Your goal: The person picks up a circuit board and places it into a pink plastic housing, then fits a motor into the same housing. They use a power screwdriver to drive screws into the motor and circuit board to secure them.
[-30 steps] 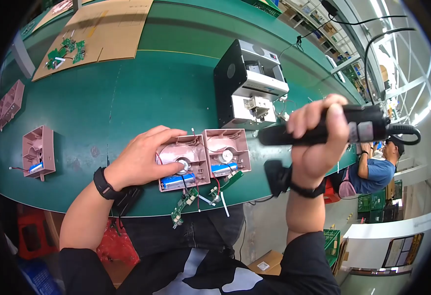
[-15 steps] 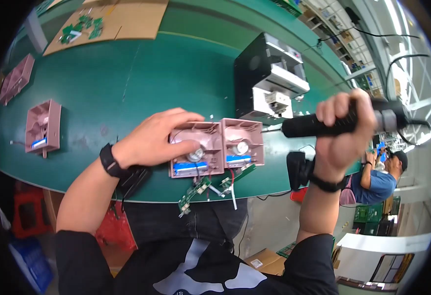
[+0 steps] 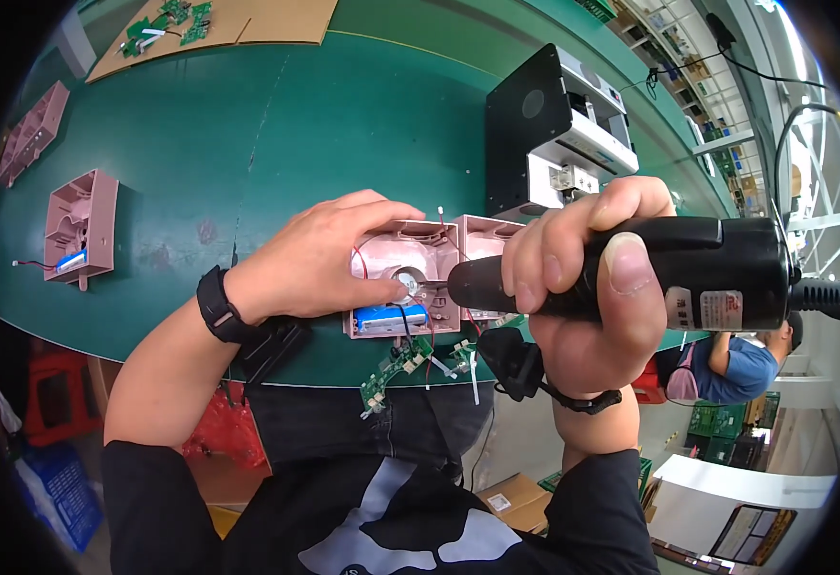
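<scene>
My right hand (image 3: pixel 602 278) wraps round a black electric screwdriver (image 3: pixel 698 259), its tip pointing left at the round silvery part (image 3: pixel 408 285) inside a pink plastic housing (image 3: pixel 449 311). My left hand (image 3: pixel 315 259) grips that housing, fingers over its far wall and thumb against the round part. A blue battery (image 3: pixel 391 318) lies along the housing's near side. Thin wires run to a green circuit board (image 3: pixel 391 374) hanging near the table edge. Beside it on the right, a second pink housing (image 3: pixel 487 228) is partly hidden behind my right hand and the screwdriver.
Two more pink housings stand at the left, one (image 3: pixel 85 225) with a battery inside. A black-and-silver machine (image 3: pixel 535 125) stands at the back right of the green table (image 3: pixel 343 125). Cardboard (image 3: pixel 286 21) with circuit boards lies at the far left. A co-worker (image 3: pixel 736 369) is at the right.
My right hand has brought the screwdriver left and lower, from beside the right housing to over the left one. My left hand stays on the left housing, its thumb at the round part.
</scene>
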Motion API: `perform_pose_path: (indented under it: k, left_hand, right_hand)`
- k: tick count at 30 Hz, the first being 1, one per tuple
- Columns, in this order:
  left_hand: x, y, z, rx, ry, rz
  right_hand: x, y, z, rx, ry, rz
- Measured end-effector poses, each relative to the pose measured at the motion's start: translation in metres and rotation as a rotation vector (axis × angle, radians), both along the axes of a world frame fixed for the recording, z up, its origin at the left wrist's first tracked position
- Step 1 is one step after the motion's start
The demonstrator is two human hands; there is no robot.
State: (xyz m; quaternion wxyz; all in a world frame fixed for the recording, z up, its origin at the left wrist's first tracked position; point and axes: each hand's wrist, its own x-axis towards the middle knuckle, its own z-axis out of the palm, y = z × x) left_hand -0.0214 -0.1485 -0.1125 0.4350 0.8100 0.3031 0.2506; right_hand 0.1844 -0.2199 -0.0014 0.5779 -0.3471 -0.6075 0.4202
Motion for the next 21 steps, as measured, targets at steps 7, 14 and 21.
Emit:
perform_pose_path:
  k: [7, 14, 21]
  left_hand:
    - [0.0, 0.001, -0.005, 0.044, -0.032, -0.001]
    - [0.0, -0.001, -0.002, 0.03, -0.021, -0.007]
    - [0.0, 0.002, -0.011, 0.187, -0.087, -0.019]
  right_hand:
    - [-0.003, 0.004, -0.007, -0.008, -0.088, -0.014]
    - [-0.005, 0.005, -0.004, -0.027, -0.149, -0.088]
    - [-0.021, 0.011, -0.002, -0.011, -0.105, -0.1]
